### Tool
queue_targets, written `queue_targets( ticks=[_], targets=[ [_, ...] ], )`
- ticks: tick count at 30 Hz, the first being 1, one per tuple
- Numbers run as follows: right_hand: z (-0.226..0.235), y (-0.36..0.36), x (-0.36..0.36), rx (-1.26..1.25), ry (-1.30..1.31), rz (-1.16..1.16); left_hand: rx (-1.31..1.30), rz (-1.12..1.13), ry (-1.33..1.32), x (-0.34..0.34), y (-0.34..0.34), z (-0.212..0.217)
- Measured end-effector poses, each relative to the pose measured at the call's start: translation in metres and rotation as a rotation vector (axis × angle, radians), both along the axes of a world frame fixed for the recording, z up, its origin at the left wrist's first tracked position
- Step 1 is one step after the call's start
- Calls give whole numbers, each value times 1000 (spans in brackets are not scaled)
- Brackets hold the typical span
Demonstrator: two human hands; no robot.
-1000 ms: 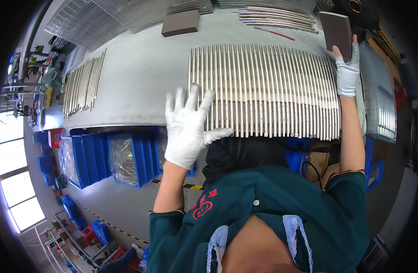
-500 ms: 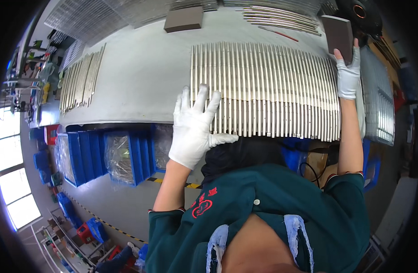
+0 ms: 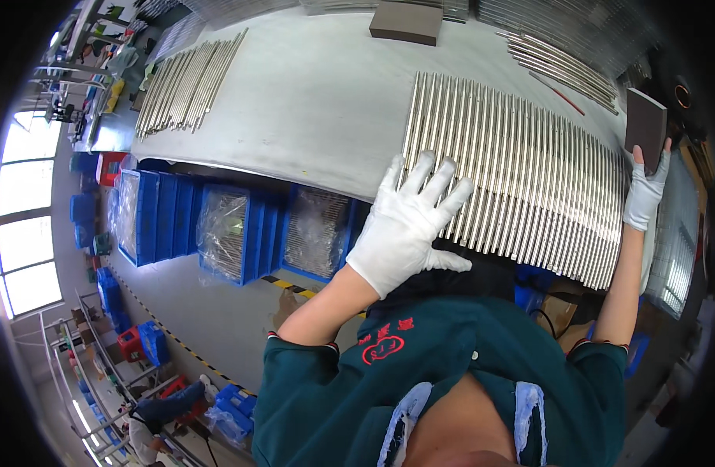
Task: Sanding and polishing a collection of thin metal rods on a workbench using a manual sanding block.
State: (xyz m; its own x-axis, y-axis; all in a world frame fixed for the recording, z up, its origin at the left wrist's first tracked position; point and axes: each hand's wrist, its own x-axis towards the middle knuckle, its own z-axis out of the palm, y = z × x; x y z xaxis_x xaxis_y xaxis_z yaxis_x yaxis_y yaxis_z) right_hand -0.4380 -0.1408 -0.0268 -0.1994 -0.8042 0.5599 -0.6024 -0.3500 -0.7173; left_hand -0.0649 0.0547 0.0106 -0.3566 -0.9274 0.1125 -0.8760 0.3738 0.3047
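Observation:
A wide row of thin silvery metal rods [image 3: 521,171] lies side by side along the table's near edge. My left hand [image 3: 412,226], in a white glove, rests with spread fingers on the lower left part of the row, its thumb stretched out along the near ends. At the row's far right end, my right hand [image 3: 645,198] grips the lower end of a brown block [image 3: 645,128]. Two bare fingertips poke out of its white glove; the other fingers are hidden.
Another brown block [image 3: 406,23] sits at the back. Loose rods [image 3: 560,68] and a thin red stick [image 3: 557,93] lie behind the row; more rods [image 3: 190,86] lie at the left. Blue crates [image 3: 159,218] with plastic-wrapped contents stand below the table's front edge [image 3: 295,177].
The whole view has shifted and turned, so the table and rods appear further right and tilted. Both hands keep about the same places on the rods and block.

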Motion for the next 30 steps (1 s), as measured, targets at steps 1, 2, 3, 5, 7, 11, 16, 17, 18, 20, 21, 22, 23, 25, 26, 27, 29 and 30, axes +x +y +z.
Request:
queue_targets(
  ticks=[1,2,3,5,7,11,16,17,18,20,21,22,23,25,26,27,29,30],
  targets=[
    [-1,0,-2,-7,32,-11,-3,6,8,1,1,0],
    [-2,-2,-5,-22,43,-7,-5,13,16,3,1,0],
    [-2,-2,-6,-21,43,-3,-4,17,16,5,2,1],
    [-2,-2,-7,-49,78,-19,6,59,-30,13,4,2],
    [-2,-2,-7,-26,18,3,3,84,-44,20,7,2],
    [0,-1,-8,2,20,21,-3,138,-67,29,10,3],
    [-1,-2,-8,-9,7,52,-20,100,-20,20,9,-1],
    [-2,-2,-7,-9,8,53,-19,102,-19,17,9,-1],
    [-2,-3,-6,-6,15,37,-19,65,2,13,8,-1],
    [-2,-4,-6,-2,25,19,-26,12,51,6,7,0],
    [-2,-5,-7,-6,32,19,-26,12,52,4,7,1],
    [-3,-6,-8,-10,38,17,-18,7,57,2,6,0],
    [-3,-5,-7,-11,39,16,-10,3,62,1,6,0],
    [-1,-3,-4,7,47,12,-18,3,49,3,6,0],
    [0,-2,-3,6,45,11,-13,16,17,6,7,1],
    [1,-3,-2,8,58,19,-8,28,-16,8,8,3],
    [3,-2,-3,8,74,9,-46,89,-26,14,11,2],
    [1,-3,-3,2,63,34,-52,116,-55,18,14,2]
  ],
)
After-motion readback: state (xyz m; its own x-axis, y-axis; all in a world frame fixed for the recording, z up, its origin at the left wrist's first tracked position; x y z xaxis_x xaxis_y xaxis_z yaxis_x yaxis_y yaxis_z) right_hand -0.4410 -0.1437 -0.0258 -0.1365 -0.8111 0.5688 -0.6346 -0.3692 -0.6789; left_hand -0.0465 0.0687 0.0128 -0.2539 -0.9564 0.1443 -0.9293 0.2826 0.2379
